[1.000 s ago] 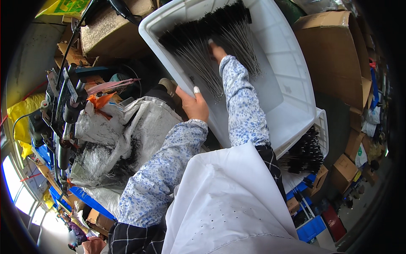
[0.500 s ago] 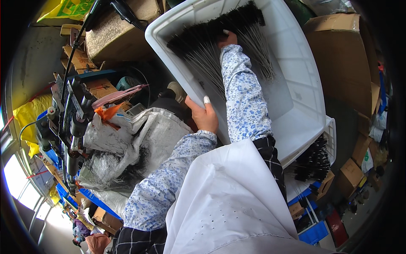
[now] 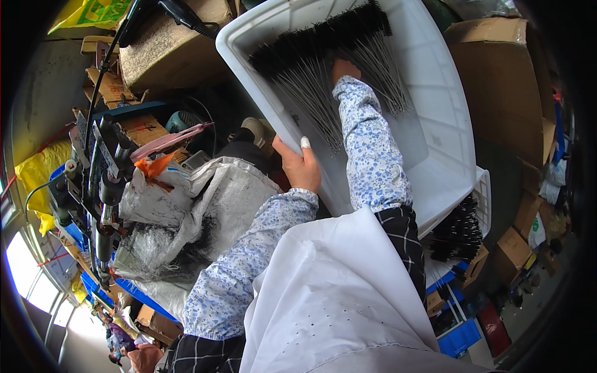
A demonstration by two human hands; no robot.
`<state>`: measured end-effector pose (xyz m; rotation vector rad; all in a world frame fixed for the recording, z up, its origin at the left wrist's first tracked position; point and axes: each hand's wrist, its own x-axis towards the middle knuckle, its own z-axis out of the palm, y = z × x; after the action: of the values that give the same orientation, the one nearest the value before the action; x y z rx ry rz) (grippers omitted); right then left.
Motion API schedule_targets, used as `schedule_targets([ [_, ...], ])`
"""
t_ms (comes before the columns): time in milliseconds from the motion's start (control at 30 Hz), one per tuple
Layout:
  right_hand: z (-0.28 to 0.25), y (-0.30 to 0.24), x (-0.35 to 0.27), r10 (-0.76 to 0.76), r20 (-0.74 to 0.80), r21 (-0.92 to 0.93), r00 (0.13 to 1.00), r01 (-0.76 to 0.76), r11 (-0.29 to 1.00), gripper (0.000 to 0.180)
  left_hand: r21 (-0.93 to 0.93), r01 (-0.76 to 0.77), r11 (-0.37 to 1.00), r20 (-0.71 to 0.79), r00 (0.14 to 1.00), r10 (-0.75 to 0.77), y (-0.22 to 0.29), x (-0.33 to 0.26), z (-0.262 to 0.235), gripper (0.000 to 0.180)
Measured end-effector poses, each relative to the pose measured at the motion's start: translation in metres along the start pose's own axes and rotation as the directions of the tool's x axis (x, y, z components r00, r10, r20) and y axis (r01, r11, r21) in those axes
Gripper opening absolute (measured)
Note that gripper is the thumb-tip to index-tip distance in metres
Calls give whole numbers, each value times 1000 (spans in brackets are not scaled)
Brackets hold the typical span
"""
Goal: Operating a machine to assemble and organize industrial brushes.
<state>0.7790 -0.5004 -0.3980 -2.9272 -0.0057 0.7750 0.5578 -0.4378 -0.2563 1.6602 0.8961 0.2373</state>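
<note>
My left hand [image 3: 300, 166] clamps the near rim of the white plastic bin [image 3: 435, 112] at 12 o'clock, thumb over the edge. My right hand [image 3: 344, 68] is inside among the black wire brushes [image 3: 311, 56] — grip there I cannot tell. Grey sack [image 3: 205, 205] at 9 o'clock.

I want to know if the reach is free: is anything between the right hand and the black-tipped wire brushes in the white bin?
Nothing visible. The right hand already rests on the wire brushes inside the white bin, while the left hand grips its rim.
</note>
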Motion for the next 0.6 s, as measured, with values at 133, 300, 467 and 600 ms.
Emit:
schedule_targets([
  [133,-6,19,-12,57,60,-265,997,-39,963,24,26,-53,998,-22,998,53,-5,-1,6,41],
  [300,10,55,-26,20,-129,-85,991,-31,996,27,7,-46,999,-27,999,46,-4,1,4,40],
  [467,21,31,5,1,10,5,1000,-2,1000,28,-17,-52,998,-17,999,52,0,-1,6,40],
  [600,29,21,23,59,-113,198,992,-36,979,27,45,-76,996,-34,996,77,-3,-1,3,40],
])
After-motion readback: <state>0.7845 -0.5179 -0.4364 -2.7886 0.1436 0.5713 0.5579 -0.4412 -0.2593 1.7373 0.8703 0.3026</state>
